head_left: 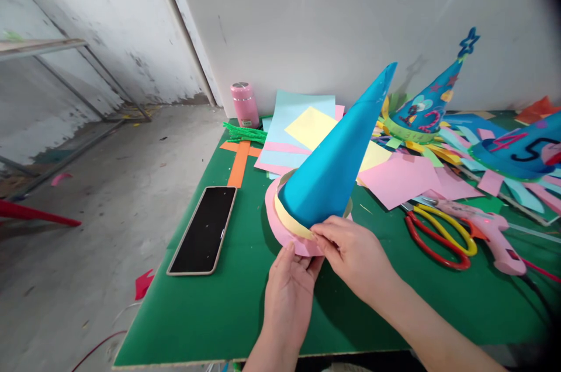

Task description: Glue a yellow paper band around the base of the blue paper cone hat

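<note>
A blue paper cone hat (333, 167) tilts to the right in front of me, its tip pointing up and away. Around its base runs a pale yellow paper band (289, 219), and outside that a pink paper brim (275, 223). My left hand (291, 284) grips the pink brim from below, thumb on top and fingers underneath. With thumb and fingers pinched, my right hand (350, 249) holds the yellow band against the cone's lower edge. Part of the band behind the cone is hidden.
A phone (204, 232) lies left on the green table (153, 325). Scissors (438, 237) and a pink glue gun (491, 232) lie right. Behind are coloured paper sheets (302, 103), a pink bottle (245, 104), green pipe cleaners (245, 134) and decorated cone hats (425, 106).
</note>
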{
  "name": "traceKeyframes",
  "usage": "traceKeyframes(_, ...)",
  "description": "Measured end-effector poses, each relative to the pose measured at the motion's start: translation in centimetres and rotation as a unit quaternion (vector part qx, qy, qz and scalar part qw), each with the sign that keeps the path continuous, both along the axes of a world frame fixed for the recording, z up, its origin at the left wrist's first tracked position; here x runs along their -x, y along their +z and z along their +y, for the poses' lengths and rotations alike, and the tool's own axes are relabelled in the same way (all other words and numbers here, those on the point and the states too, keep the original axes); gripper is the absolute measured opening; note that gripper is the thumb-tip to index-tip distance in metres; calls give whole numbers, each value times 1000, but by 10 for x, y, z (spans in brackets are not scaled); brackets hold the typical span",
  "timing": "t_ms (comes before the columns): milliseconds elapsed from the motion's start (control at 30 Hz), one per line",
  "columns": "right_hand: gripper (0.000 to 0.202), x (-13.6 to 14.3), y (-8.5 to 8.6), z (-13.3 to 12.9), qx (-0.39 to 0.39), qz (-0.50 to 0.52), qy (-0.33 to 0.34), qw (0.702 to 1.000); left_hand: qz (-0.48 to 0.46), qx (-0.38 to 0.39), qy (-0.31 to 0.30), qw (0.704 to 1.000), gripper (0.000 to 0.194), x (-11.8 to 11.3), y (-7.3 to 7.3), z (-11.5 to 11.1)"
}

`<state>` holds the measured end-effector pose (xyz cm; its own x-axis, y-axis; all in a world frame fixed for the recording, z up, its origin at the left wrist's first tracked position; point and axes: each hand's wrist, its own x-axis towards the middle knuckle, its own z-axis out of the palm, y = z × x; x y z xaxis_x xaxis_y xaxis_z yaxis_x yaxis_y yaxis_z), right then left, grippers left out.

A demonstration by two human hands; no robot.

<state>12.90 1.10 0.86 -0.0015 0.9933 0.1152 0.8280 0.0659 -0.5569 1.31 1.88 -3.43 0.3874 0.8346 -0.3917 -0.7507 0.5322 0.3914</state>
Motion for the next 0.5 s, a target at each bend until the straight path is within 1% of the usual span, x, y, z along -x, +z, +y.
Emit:
traceKeyframes(167, 19, 0, 1, 1, 0, 1, 2, 1000, 13, -2, 3, 1000, 22, -1, 0, 0)
traceKeyframes(300, 19, 1, 2, 3, -1, 4, -3, 1000, 23, -10, -12, 1000, 22, -1, 1, -2)
traceKeyframes(500, 19, 4, 3, 6, -4, 10, -1, 1000, 48, -22, -26, 998, 15, -1, 1, -2)
